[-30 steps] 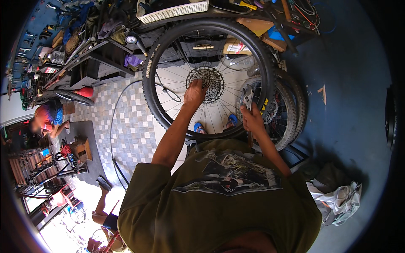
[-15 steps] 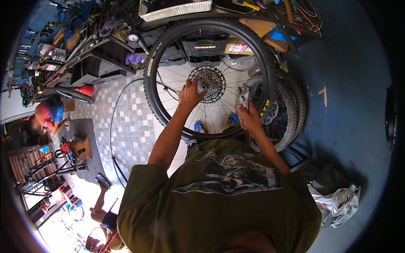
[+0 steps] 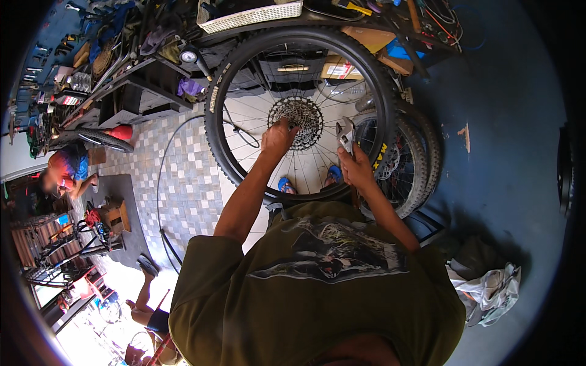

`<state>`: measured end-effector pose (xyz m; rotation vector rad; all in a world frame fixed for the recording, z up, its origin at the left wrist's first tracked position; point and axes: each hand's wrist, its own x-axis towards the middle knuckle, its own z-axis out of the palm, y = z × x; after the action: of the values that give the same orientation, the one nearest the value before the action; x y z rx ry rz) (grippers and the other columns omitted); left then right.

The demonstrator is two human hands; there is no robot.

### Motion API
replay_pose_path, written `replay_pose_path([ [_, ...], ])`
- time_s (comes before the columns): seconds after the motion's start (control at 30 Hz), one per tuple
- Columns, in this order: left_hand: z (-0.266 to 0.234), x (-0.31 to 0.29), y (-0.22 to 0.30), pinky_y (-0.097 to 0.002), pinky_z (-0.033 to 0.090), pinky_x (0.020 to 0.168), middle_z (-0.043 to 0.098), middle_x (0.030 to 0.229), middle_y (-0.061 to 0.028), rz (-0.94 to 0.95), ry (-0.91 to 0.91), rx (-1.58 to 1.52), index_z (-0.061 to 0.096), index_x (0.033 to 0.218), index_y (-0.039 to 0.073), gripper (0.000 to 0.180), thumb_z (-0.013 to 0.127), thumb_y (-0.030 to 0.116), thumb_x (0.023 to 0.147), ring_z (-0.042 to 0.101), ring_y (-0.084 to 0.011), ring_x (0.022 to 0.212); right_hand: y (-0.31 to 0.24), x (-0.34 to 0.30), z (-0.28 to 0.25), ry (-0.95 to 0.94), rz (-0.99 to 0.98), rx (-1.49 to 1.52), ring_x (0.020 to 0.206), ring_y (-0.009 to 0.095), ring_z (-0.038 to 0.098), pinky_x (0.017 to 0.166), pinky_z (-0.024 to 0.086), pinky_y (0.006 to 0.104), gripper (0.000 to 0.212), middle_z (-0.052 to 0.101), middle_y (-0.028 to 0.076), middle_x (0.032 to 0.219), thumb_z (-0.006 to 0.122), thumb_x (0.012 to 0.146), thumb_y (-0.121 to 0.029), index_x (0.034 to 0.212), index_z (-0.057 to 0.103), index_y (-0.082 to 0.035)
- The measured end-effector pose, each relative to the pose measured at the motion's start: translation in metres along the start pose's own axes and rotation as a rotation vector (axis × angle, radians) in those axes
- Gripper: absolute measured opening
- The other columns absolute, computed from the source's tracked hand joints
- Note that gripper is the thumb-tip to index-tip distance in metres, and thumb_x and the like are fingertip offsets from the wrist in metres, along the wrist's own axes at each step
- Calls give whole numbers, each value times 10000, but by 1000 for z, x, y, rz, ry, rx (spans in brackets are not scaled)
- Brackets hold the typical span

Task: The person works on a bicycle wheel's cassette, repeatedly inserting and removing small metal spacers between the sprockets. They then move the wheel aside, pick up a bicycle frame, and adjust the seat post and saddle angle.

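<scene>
While the left hand point(image 3: 278, 139) is sitting bent-fingered over the middle of the cassette point(image 3: 303, 113) on the bike wheel point(image 3: 386, 91), can't tell if pinching anything, the right hand point(image 3: 356, 169) is gripping an adjustable wrench point(image 3: 346, 135) just right of the cassette. Probably working the cassette's centre by hand; next move is seemingly calling for a steady wheel and wrench lined up.

The wrench point(image 3: 346, 135) is shiny metal, the cassette point(image 3: 309, 113) duller metal, the tyre point(image 3: 215, 131) matt, knobbly rubber.
</scene>
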<state>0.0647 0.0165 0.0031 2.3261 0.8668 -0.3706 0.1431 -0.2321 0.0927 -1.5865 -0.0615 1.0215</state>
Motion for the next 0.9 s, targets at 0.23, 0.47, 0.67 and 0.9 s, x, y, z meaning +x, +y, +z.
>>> replay_pose_path([
  [0.23,-4,-17,5,-541,573,863,599,1249,-228,275,266,5,568,1262,141,364,682,237,929,666,-426,1083,-1,2,-1,-29,13,-1,416,54,422,384,346,252,387,497,-34,629,603,1043,-437,1185,638,-78],
  [0.47,11,-11,-6,-548,578,819,611,1222,-221,483,342,48,558,1235,101,403,730,270,911,675,-440,1047,3,20,-5,-79,-112,48,527,85,541,492,442,251,418,546,-8,674,553,1070,-429,1127,668,-31],
  [0.67,7,-2,0,-541,584,844,565,1283,-220,132,125,-28,560,1261,87,395,711,238,928,664,-436,1083,-8,27,-6,-91,-236,-155,589,79,580,531,473,239,345,578,-6,696,537,1086,-381,1053,633,-51],
  [0.9,0,-12,0,-551,580,813,652,1121,-250,326,392,-6,597,1178,40,427,718,363,925,698,-442,979,-25,28,-2,-114,-215,-155,553,53,478,504,398,241,267,543,-16,687,569,1074,-331,1046,591,-66],
])
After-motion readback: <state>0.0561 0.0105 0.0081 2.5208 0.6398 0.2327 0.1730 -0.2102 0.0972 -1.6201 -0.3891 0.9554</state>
